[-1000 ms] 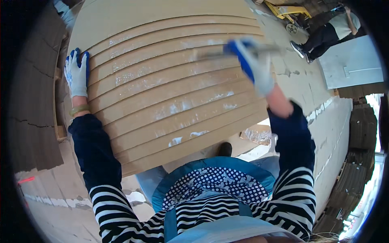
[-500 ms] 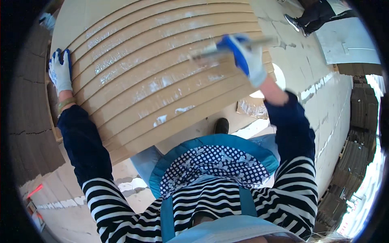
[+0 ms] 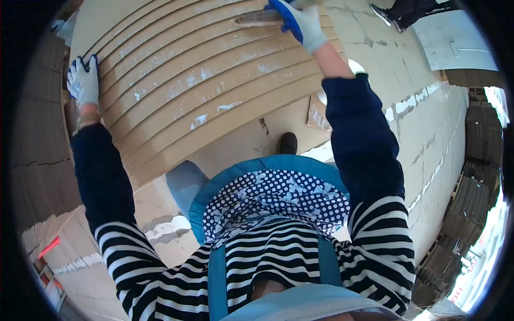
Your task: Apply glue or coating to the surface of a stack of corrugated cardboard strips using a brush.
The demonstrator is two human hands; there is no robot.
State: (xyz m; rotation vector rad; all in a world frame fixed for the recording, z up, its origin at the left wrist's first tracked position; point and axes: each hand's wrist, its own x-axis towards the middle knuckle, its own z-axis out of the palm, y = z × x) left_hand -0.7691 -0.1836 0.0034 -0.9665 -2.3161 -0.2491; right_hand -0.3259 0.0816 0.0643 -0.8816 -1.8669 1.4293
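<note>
The stack of cardboard sheets (image 3: pixel 203 80) had swung higher. The left hand (image 3: pixel 83 81) gripped its edge; the right hand (image 3: pixel 300 21) gripped the top, fingers closed.

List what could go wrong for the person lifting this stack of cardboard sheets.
1. The stack of cardboard sheets is staggered, each edge offset from the next, so loose sheets might slide out while it is tilted.
2. The left hand grips only the stack's far left edge and the right hand only its top, a wide span that could let the load sag or twist.
3. The raised stack hides much of the floor ahead; the shoe could catch on something unseen.
</note>
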